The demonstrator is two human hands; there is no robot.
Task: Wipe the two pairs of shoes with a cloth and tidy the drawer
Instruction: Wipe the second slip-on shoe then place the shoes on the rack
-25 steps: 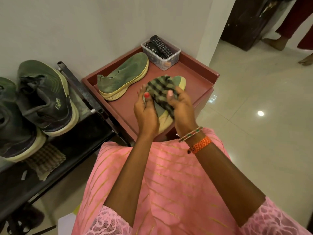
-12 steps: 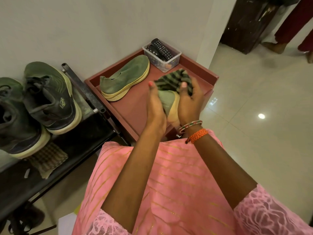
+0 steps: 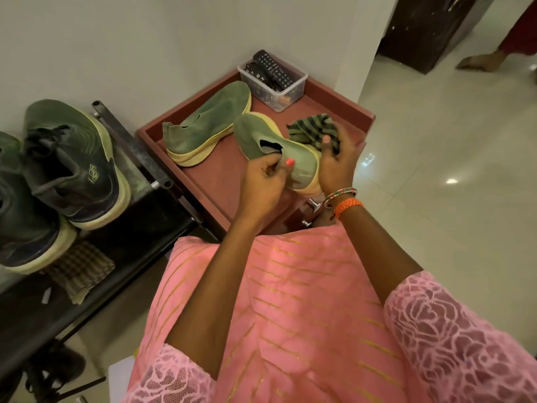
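My left hand (image 3: 263, 183) grips a green slip-on shoe (image 3: 255, 135) by its collar, thumb on the heel side, toe pointing away over the maroon cabinet top (image 3: 212, 181). My right hand (image 3: 337, 162) holds a green striped cloth (image 3: 315, 130) against the shoe's heel on its right side. The matching slip-on (image 3: 209, 120) lies on the cabinet top near the wall. Two dark green lace-up sneakers (image 3: 72, 161) sit on the black rack at the left. A metal drawer handle (image 3: 312, 206) shows below my hands; the drawer itself is hidden by my arms.
A clear plastic box (image 3: 274, 91) with remote controls stands in the cabinet's far corner. A checked cloth (image 3: 78, 270) lies on the black rack (image 3: 35, 324) under the sneakers. Another person's foot (image 3: 479, 61) is on the tiled floor at the far right.
The shoe has turned and dropped lower so its upper and opening now show. My right hand with the cloth slid from the top of the shoe to its heel side.
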